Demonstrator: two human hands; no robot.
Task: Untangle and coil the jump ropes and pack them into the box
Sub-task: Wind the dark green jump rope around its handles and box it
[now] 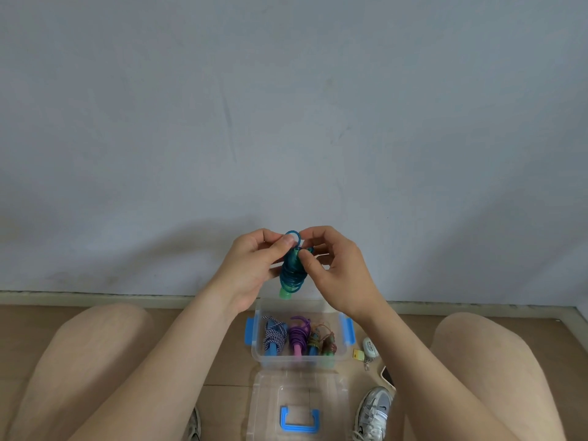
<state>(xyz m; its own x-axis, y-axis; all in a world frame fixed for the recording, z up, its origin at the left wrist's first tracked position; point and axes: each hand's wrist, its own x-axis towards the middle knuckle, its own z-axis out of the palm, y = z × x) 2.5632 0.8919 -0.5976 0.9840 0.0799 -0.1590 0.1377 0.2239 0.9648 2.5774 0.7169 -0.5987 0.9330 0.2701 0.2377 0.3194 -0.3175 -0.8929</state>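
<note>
The teal rope (291, 268) between the left hand (254, 265) and the right hand (334, 268) is glossy, half-clear plastic. Below the hands, the box (276, 362) and its lid (270, 396) are clear, smooth plastic. Inside lie a woven cloth rope (273, 337) and a smooth purple plastic rope (299, 335).

Dark lettering on the small white oval case (370, 346), lying on the floor (232, 370) at near right, is too small to read.

Soft, even, fairly bright light. Broad faint shadows lie low on the wall (286, 122), left and right of centre, so the source is perhaps behind the camera. Wide-angle distortion bows the baseboard (95, 296) toward both edges; detail is slightly soft throughout.
</note>
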